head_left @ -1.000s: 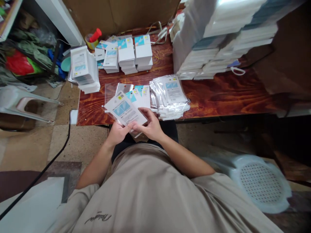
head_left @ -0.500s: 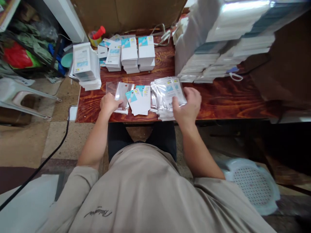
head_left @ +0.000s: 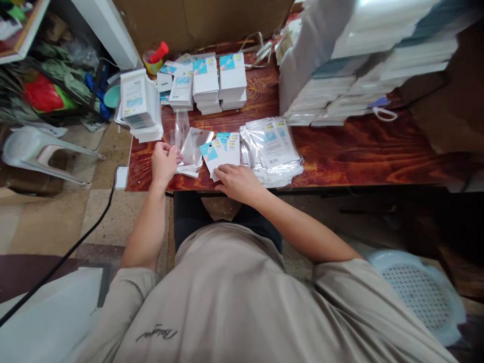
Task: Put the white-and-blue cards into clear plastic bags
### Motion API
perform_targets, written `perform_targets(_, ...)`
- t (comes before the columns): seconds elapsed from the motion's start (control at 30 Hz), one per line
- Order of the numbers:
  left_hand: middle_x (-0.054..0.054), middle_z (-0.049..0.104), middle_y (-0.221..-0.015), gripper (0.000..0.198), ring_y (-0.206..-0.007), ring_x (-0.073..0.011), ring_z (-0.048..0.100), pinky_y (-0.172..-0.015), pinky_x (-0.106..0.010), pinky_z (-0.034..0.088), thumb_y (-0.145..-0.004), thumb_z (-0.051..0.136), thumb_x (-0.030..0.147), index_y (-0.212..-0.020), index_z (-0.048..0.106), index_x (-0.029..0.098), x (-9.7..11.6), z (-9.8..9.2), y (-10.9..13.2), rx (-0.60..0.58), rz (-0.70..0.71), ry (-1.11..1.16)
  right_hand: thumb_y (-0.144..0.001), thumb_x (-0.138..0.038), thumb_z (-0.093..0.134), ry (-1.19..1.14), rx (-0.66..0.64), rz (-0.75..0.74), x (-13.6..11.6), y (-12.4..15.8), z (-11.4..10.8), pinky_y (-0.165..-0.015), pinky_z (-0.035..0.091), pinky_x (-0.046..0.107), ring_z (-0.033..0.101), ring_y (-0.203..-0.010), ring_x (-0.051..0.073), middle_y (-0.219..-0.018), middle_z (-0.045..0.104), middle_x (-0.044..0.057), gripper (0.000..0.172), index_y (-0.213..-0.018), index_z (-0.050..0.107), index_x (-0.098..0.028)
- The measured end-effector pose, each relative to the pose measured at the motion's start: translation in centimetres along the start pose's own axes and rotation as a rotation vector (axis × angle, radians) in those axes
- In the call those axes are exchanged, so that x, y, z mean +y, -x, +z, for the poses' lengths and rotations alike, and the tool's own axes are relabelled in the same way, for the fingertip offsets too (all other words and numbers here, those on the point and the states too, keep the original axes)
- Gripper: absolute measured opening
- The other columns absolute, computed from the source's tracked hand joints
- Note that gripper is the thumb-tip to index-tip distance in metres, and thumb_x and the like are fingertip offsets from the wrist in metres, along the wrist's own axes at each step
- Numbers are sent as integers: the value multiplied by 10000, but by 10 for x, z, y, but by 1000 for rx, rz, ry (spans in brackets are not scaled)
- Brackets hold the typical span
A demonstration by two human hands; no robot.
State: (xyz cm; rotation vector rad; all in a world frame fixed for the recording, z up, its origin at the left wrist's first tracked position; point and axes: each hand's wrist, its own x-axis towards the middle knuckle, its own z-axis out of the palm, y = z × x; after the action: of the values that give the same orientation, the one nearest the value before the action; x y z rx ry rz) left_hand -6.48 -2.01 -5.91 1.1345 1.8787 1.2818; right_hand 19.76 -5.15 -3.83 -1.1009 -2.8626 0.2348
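My left hand [head_left: 165,160] pinches a thin clear plastic bag [head_left: 182,126], which stands up from its fingertips. Beside it a small stack of clear bags [head_left: 196,146] lies on the table. My right hand [head_left: 240,181] has its fingers over the lower edge of a white-and-blue printed card [head_left: 214,156], with the thumb at the near edge. Part of that card is hidden under the fingers. More printed cards [head_left: 233,143] lie fanned just behind it. To the right is a pile of bagged cards [head_left: 274,143], apart from both hands.
Card stacks [head_left: 206,80] line the back of the wooden table [head_left: 359,156], with a taller bagged stack [head_left: 138,103] at left. A high pile of plastic bags [head_left: 321,85] stands at back right. A red-capped item [head_left: 161,51] and a white cable [head_left: 262,53] are behind.
My right hand has left the bagged pile and moved left onto the loose cards. My left hand has raised one clear bag off the bag stack. The view has shifted slightly.
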Motion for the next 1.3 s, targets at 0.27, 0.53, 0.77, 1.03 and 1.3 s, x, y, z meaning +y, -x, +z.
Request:
perform_targets(0.27, -56, 762, -896, 270, -704, -181, 778, -645, -285, 627, -980, 614, 475, -995, 524, 221, -17, 10, 8, -75, -236, 438, -1060, -151, 392, 16, 53, -44, 5, 2, 11, -709, 428, 351, 686, -1006, 257, -1125, 737, 142, 291, -1098, 680, -131)
perform_targets(0.53, -46, 756, -798, 373, -784, -197, 784, -681, -291, 617, -951, 645, 590, -1065, 587, 239, -15, 6, 13, -5, -156, 554, -1042, -501, 497, -718, 925, 549, 3, 20, 5, -691, 570, 334, 717, -737, 211, -888, 783, 80, 381, -1015, 736, -206)
perform_targets(0.77, -111, 786, -1049, 403, -1060, -266, 771, -785, -356, 636, -879, 724, 606, -979, 616, 231, 20, 14, 42, -38, -91, 703, -823, -603, 756, -1433, 541, 651, -15, 22, 11, -342, 447, 262, 555, -379, 145, -511, 622, -19, 408, -747, 691, -208)
perform_targets(1.03, -93, 791, -986, 437, -910, -188, 764, -643, -271, 561, -865, 703, 661, -916, 638, 232, 24, 30, 56, 81, -84, 599, -844, -576, 733, -1375, 670, 671, -11, 19, 14, -372, 500, 271, 587, -432, 154, -548, 641, -11, 380, -750, 695, -209)
perform_targets(1.3, -81, 791, -949, 394, -915, -230, 778, -681, -320, 606, -862, 748, 601, -934, 634, 231, 38, 25, 64, -5, -76, 729, -870, -553, 711, -1287, 686, 655, -9, 30, 5, -407, 453, 276, 543, -444, 146, -551, 619, -14, 362, -777, 711, -203)
